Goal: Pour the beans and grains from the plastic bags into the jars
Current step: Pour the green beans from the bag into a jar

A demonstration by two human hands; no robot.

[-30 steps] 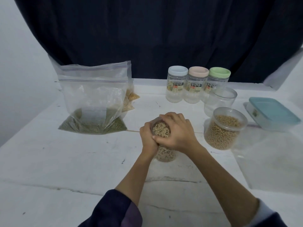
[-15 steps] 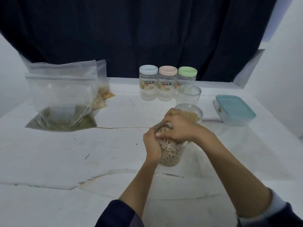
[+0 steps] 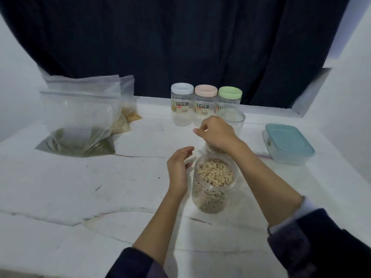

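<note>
On the white worktop [image 3: 60, 187] the big plastic bag [image 3: 80, 121] of green grains slumps toward the back left corner, well apart from the bean-filled jar [image 3: 213, 183] near the front middle. The left hand [image 3: 178, 167] hangs loosely open just beside that jar, while the right hand [image 3: 215, 133], curled, seems to hold nothing. Next, I'd draw the empty jar [image 3: 232, 119] close before fetching a bag; the capped jars' [image 3: 181, 104] labels are too blurred to read.

Dark navy curtain [image 3: 180, 43] fills top & centre of frame, hanging in folds down to far edge of white tabletop [image 3: 60, 187]. Tabletop is scuffed, w/ long cracks across lower left. Pale walls upper left [image 3: 14, 77] & right [image 3: 349, 81]. Light dim, bluish.
</note>
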